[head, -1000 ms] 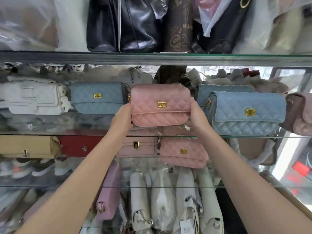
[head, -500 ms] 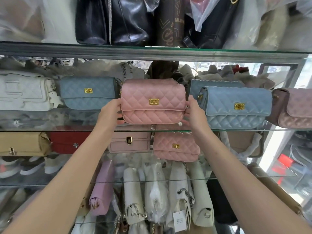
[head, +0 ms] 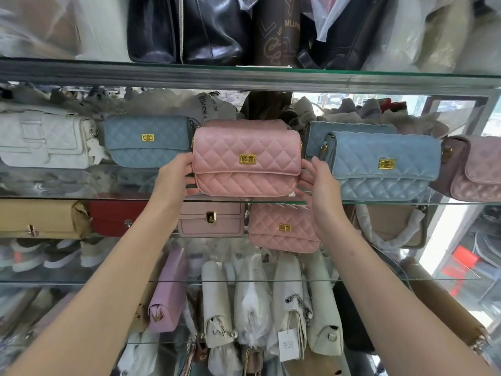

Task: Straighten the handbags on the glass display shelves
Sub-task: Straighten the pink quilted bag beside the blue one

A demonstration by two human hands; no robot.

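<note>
A pink quilted handbag [head: 244,150] with a gold clasp stands upright near the front of the middle glass shelf [head: 379,203]. My left hand [head: 174,177] grips its left end, with the thumb under the lower corner. My right hand [head: 320,176] holds its right end, fingers curled against the side. The top of a second pink bag [head: 244,123] shows just behind it. A blue quilted bag [head: 146,156] stands to the left and a larger blue quilted bag [head: 385,183] to the right, with another blue one [head: 349,128] behind that.
A white bag [head: 46,142] and a mauve bag [head: 477,169] end the row. Black bags [head: 189,31] fill the shelf above. Below sit tan, red and two pink bags [head: 282,234]; wrapped cream bags [head: 217,308] stand lower down.
The pink bag has settled level, facing front, with the second pink bag's top now showing behind it. Both hands have stayed at its ends, and the view has drawn closer.
</note>
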